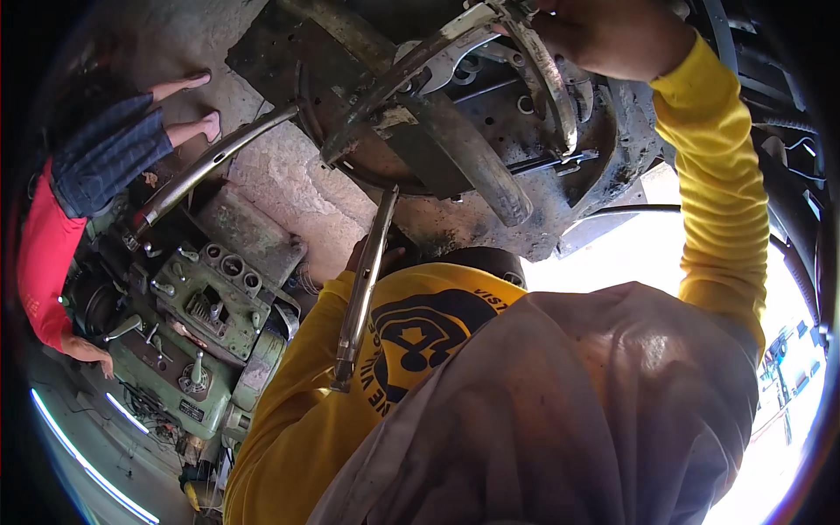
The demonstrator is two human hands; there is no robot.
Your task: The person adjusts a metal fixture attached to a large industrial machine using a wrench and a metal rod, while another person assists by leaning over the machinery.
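At the upper right my right hand (604,37) is closed around the joined top end of a metal frame with two curved, worn bars (411,66). My yellow-sleeved right arm reaches up to it. My left hand (391,255) shows only in part, low beside my body, behind a straight slotted metal bar (363,289); its fingers are mostly hidden and their grip cannot be seen. Under the curved bars lies a dirty metal assembly with a dark perforated plate (280,66) and a thick curved bar (472,157). A second slotted bar (214,157) slopes off to the left.
A green lathe-like machine (197,385) with levers and dials stands at the left. Beside it, a person in a red top (52,254) has a hand near its edge. Dark metal parts and cables (787,166) crowd the far right. Stained concrete floor (289,175) lies between.
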